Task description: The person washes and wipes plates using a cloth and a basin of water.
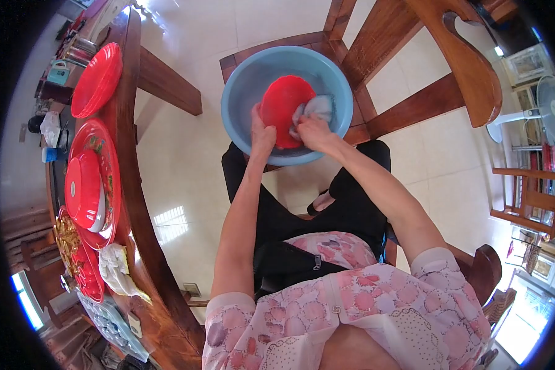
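Note:
A light blue basin [231, 105] stands on a wooden chair in front of me, with what looks like water in it. Inside the basin a red plate [283, 102] is tilted up, its face toward me. My left hand [263, 132] grips the plate's left edge, thumb on the near side. My right hand [313, 131] is closed around a greyish-white cloth [319, 107] at the plate's right side. Part of the cloth touches the plate, and some fingertips of both hands are hidden.
To my left, a wooden table [129, 185] holds stacked red plates [98, 80], a large red tray [113, 172] with a red bowl [83, 188] on it, and a white cloth [118, 271]. The chair's armrest [468, 74] rises behind the basin at right. A fan [552, 108] stands farther right.

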